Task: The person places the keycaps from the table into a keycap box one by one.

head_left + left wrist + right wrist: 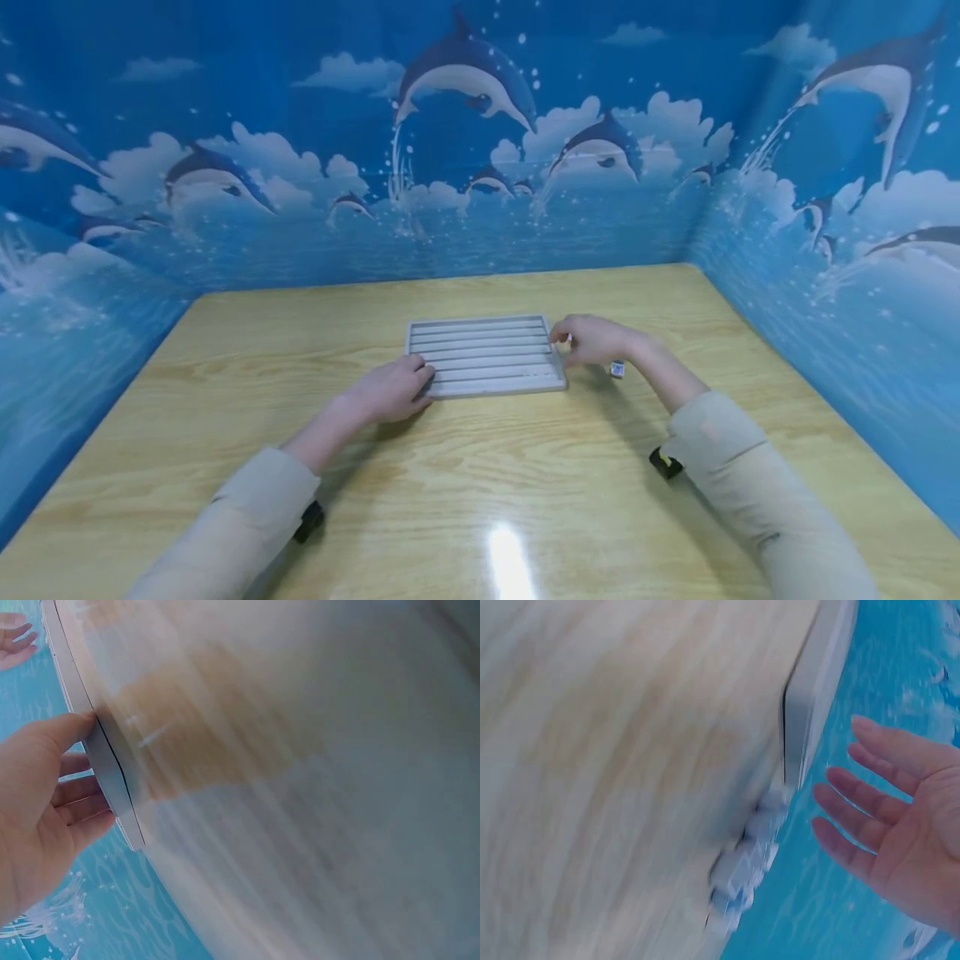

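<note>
A light grey rectangular tray [487, 352] with long parallel slats lies flat on the table. My left hand [392, 388] holds it at its near left corner, fingertips over the rim; in the left wrist view the thumb and fingers of that hand [52, 795] meet the tray's side [112, 776]. Over the tray's right end hovers my right hand [596, 339], its fingers loosely bent. The right wrist view shows this hand [900, 817] with spread fingers and nothing in them. Several small white blocks [739, 870], blurred, sit by the tray's end [802, 720].
One small block with blue print [617, 369] lies on the wooden table [465, 475] beneath my right wrist. Blue dolphin-print cloth [300, 233] rises along the back and both sides. A dark device [666, 462] hangs under the right sleeve, another [309, 522] under the left.
</note>
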A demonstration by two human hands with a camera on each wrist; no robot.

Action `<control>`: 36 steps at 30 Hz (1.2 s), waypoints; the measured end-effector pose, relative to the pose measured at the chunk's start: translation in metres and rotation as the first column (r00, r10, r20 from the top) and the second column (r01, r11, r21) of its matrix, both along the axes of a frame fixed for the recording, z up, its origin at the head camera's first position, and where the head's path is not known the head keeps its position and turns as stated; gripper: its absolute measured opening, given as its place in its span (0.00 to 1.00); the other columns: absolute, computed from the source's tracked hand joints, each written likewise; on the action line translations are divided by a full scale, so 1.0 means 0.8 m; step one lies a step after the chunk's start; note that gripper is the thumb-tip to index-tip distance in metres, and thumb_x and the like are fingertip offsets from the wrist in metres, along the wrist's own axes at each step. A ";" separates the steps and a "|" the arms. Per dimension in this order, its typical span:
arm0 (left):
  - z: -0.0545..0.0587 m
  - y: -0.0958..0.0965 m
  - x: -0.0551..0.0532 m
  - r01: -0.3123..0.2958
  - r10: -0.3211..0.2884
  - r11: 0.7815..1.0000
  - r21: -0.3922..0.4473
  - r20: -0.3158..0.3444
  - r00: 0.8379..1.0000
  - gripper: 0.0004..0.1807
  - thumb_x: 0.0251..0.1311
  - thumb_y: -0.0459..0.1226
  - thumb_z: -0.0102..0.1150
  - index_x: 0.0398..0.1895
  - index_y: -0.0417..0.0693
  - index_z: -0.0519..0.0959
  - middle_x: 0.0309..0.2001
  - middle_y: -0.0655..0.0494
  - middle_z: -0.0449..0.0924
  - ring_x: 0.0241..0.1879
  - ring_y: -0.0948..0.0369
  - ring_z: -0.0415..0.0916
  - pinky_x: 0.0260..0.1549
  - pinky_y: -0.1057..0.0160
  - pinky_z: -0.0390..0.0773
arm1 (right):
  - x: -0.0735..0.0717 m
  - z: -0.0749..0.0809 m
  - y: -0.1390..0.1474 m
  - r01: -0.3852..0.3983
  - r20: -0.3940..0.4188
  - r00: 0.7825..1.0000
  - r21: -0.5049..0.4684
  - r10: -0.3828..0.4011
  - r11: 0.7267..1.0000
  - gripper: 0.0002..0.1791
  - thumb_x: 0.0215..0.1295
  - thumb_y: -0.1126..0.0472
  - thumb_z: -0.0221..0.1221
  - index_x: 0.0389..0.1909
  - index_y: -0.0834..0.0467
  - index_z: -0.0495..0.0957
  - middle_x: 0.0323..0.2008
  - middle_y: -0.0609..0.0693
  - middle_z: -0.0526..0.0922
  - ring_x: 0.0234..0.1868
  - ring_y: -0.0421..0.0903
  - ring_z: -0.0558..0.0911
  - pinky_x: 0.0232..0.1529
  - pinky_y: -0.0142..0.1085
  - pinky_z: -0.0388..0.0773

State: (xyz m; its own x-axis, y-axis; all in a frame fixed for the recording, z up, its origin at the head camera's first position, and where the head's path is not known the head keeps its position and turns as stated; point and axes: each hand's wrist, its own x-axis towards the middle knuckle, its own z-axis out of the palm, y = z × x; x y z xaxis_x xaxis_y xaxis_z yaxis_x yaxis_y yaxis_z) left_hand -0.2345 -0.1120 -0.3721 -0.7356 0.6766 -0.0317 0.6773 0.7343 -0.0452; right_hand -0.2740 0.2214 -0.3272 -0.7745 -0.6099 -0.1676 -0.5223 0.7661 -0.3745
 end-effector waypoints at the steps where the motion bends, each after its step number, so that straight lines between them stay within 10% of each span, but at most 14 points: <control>1: 0.001 -0.001 0.000 -0.004 0.004 1.000 0.001 0.001 1.000 0.23 0.63 0.44 0.54 0.54 0.36 0.72 0.41 0.46 0.71 0.39 0.55 0.71 0.38 0.56 0.73 | -0.003 0.002 0.004 0.011 -0.034 0.999 -0.005 -0.011 1.000 0.23 0.58 0.65 0.60 0.54 0.68 0.71 0.51 0.62 0.74 0.48 0.56 0.75 0.47 0.46 0.73; 14: 0.007 -0.005 -0.002 -0.031 0.031 0.999 -0.019 0.000 1.000 0.23 0.62 0.44 0.55 0.55 0.36 0.72 0.41 0.47 0.72 0.40 0.56 0.71 0.39 0.57 0.73 | -0.034 0.004 0.048 0.321 -0.174 0.938 0.105 -0.300 0.941 0.16 0.59 0.67 0.54 0.48 0.70 0.74 0.46 0.64 0.77 0.48 0.60 0.75 0.49 0.52 0.71; 30: 0.004 0.000 0.000 0.011 -0.011 1.000 0.002 0.017 1.000 0.22 0.61 0.43 0.57 0.51 0.36 0.73 0.38 0.48 0.71 0.37 0.56 0.71 0.37 0.56 0.73 | -0.053 -0.012 0.070 0.346 -0.115 0.937 0.198 -0.329 0.917 0.14 0.60 0.68 0.51 0.44 0.67 0.78 0.47 0.66 0.77 0.48 0.63 0.74 0.48 0.53 0.70; 36: 0.007 -0.001 0.002 0.009 -0.009 1.000 0.007 0.033 0.999 0.22 0.61 0.43 0.57 0.52 0.36 0.73 0.38 0.48 0.72 0.38 0.55 0.71 0.37 0.57 0.73 | -0.056 -0.015 0.066 0.356 -0.069 0.935 0.157 -0.349 0.921 0.10 0.58 0.69 0.51 0.19 0.62 0.71 0.19 0.52 0.71 0.23 0.47 0.69 0.26 0.38 0.67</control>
State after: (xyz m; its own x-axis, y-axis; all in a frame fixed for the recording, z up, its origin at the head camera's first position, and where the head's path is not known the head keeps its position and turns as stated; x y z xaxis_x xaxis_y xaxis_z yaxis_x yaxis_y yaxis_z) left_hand -0.2332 -0.1128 -0.3664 -0.7280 0.6836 -0.0511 0.6851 0.7283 -0.0179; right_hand -0.3186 0.2738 -0.3395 -0.9423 -0.2628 -0.2075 -0.2189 0.9524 -0.2121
